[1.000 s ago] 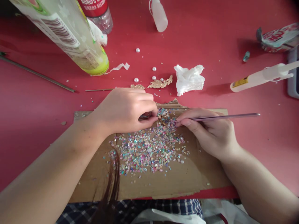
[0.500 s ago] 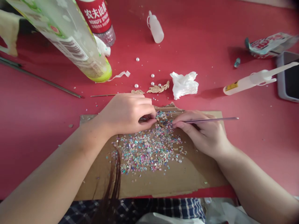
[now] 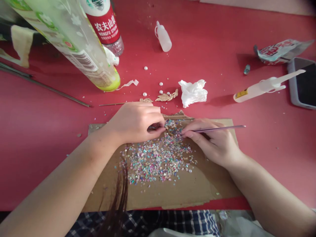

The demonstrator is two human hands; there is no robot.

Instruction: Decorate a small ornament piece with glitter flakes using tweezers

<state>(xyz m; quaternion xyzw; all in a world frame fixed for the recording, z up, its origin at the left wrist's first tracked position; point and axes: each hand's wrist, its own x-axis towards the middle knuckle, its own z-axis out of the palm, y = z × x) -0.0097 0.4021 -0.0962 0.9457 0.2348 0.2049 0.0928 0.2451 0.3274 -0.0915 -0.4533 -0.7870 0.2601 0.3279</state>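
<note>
Your left fingers (image 3: 156,122) curl close together on a small gold ornament (image 3: 170,127), though they hide part of it, so you can't tell exactly where they grip. Your right fingers (image 3: 189,131) pinch slim metal tweezers (image 3: 218,129) narrowly, with the tips at the ornament and the shaft running out to the right. Your left hand (image 3: 133,123) and right hand (image 3: 209,142) face each other with the ornament between them, and it sits at the far end of a cardboard sheet (image 3: 172,197).

Just below it on the cardboard, a spread of multicolored chips (image 3: 158,161) fans toward you, and some chips cling around the ornament. A lock of hair (image 3: 118,194) hangs over the near part of the cardboard.

Beyond the cardboard lie gold leaf pieces (image 3: 166,96), pearls (image 3: 161,84), a crumpled tissue (image 3: 192,92) and a needle (image 3: 111,104). Farther beyond it stand a dropper bottle (image 3: 163,37), a water bottle (image 3: 103,26) and a large bottle on its side (image 3: 74,39). Off to the far right of it are a glue tube (image 3: 261,86), a wrapper (image 3: 278,51) and a phone (image 3: 302,82). All of these rest on a red table (image 3: 37,148).
</note>
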